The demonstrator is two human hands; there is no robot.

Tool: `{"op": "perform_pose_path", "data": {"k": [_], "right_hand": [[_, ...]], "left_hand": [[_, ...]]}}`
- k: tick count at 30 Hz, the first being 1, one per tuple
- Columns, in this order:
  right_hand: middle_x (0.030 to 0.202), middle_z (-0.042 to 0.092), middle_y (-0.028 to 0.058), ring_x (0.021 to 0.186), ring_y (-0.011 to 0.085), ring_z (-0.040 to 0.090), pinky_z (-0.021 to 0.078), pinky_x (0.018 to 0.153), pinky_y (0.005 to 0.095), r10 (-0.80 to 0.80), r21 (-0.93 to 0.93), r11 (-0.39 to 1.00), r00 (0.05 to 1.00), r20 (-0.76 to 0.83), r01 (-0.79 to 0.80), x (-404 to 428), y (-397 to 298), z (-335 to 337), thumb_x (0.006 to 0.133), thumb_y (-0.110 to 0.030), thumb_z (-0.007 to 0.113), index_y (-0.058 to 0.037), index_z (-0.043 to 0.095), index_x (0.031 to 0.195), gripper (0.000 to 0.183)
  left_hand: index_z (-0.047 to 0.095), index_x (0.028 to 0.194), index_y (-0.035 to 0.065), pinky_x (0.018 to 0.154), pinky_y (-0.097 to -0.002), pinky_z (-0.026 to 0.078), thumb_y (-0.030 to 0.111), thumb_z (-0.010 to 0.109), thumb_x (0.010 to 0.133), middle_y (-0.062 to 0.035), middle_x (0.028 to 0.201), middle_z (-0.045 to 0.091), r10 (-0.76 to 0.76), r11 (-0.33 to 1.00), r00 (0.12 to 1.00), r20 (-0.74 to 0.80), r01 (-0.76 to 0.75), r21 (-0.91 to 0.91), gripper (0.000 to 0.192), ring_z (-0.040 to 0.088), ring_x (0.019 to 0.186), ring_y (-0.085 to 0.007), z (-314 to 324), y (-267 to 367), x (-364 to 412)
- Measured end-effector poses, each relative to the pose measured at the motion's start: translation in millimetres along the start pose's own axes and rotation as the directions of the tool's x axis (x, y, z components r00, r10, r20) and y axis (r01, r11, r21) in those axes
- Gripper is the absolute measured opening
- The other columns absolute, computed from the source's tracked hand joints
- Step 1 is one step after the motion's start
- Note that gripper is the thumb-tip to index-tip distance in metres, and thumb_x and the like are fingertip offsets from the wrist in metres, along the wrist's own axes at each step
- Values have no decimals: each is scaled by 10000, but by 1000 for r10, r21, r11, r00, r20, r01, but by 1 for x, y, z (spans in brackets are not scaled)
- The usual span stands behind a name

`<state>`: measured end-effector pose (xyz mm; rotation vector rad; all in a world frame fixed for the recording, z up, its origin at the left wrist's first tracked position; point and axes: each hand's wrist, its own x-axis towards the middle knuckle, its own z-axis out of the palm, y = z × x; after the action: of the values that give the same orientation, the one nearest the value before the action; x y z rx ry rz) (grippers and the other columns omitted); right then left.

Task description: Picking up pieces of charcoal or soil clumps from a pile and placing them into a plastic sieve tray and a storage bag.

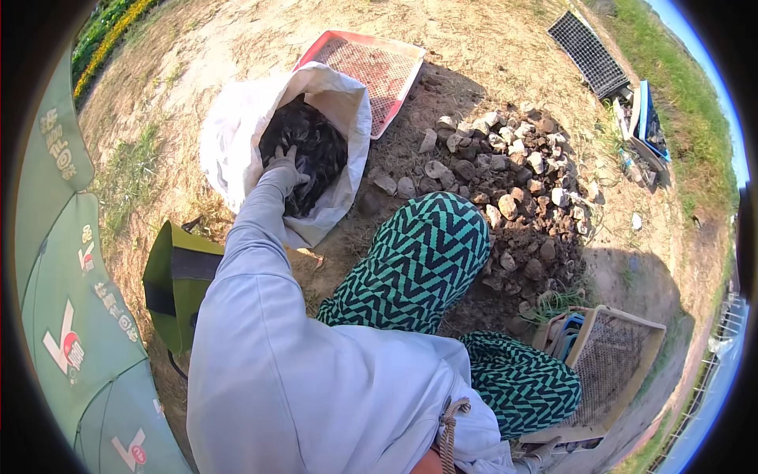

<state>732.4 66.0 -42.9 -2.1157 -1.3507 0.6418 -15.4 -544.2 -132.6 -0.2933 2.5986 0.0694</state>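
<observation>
My left hand (287, 172), in a light glove or sleeve end, reaches into the mouth of a white woven sack (237, 118). Its fingers are spread on dark, stringy material (317, 148) inside the sack; whether it grips any is not clear. My right hand (542, 453) is at the bottom edge, by the near rim of a tilted cream mesh-bottomed plastic crate (619, 355). It is partly hidden by my clothing, and its hold cannot be made out.
Behind the sack lies a red-rimmed mesh tray (355, 65). A heap of stones and soil clods (515, 178) lies ahead of my knees. A black seedling tray (586, 53) and a blue crate (651, 124) are farther right. Green umbrella fabric (77, 308) stands at left, near an olive bag-like object (177, 284).
</observation>
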Motion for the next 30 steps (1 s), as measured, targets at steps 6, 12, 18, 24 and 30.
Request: {"op": "perform_pose_path", "data": {"k": [6,12,18,24,30], "right_hand": [[1291,467,174,1118,298,500,432,935,363,21,72,997,997,78,-27,6,-34,16,815,-333,608,8,375,1327,659],[1285,470,170,1105,292,507,440,925,358,-49,141,989,992,116,32,23,-89,22,815,-311,611,9,375,1326,647],[1279,474,165,1091,287,514,447,915,353,-174,255,958,971,161,130,51,-172,32,816,-289,613,10,376,1325,636],[1274,477,160,1078,281,521,454,905,348,-324,534,844,845,425,55,7,-310,96,817,-266,615,11,376,1324,625],[1133,561,145,920,218,580,489,754,307,-713,468,696,599,363,544,-140,-438,277,810,-146,634,46,424,1278,547]], "left_hand": [[339,1377,240,1045,-402,325,377,708,713,-106,1430,311,120,991,992,-40,-118,59,772,337,1292,-298,0,8,-7],[592,1122,175,943,-390,392,311,611,762,-84,1273,483,387,921,751,-534,-342,187,386,450,1175,-279,-4,6,-41],[633,954,114,846,-403,453,310,591,798,-108,1076,572,474,847,866,-160,-498,-185,254,556,1011,-323,45,52,-69],[486,1179,107,861,-398,470,494,613,766,-154,1124,530,320,947,946,-48,-321,-8,579,552,1052,-304,96,65,-70],[401,1256,144,871,-409,461,489,614,761,-177,1110,544,124,991,987,-99,-129,-41,639,563,1027,-327,123,66,-35]]}}
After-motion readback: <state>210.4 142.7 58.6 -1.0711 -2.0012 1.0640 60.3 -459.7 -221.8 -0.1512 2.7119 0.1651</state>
